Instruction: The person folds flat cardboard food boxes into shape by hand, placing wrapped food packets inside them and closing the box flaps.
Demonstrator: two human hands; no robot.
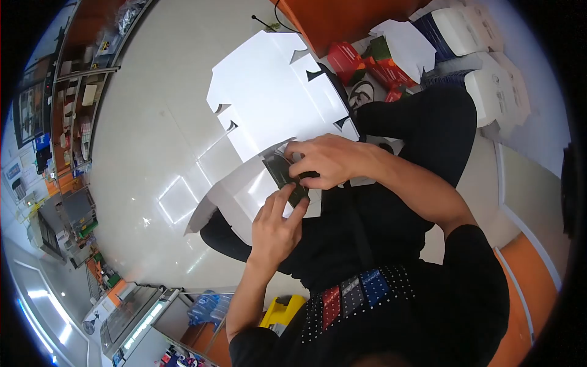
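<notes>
Hands meet over the lap of a seated person in black clothing; the left hand (278,223) is raised from below with its fingers half curled, the fingertips pressed against a dark green flat piece (282,174); the right hand (324,160) comes in from the right, closed over the upper end of that same piece, thumb and fingers pinching it. The dark green flat piece is held against the lower edge of a large white die-cut cardboard sheet (269,92); its long axis runs diagonally, from upper left near the sheet's fold down to lower right toward the lap; its lower end is hidden between the fingers. The white sheet is spread unfolded, tilted away from the person toward the far side, with notched tabs along its right edge; a lower flap (235,199) hangs over the left knee above the pale glossy floor (153,122). On the far right, red boxes (345,60) and stacked white cartons (483,30) are seen on the floor, near a shoe (362,95); a yellow object (280,311) lies near the left forearm.
</notes>
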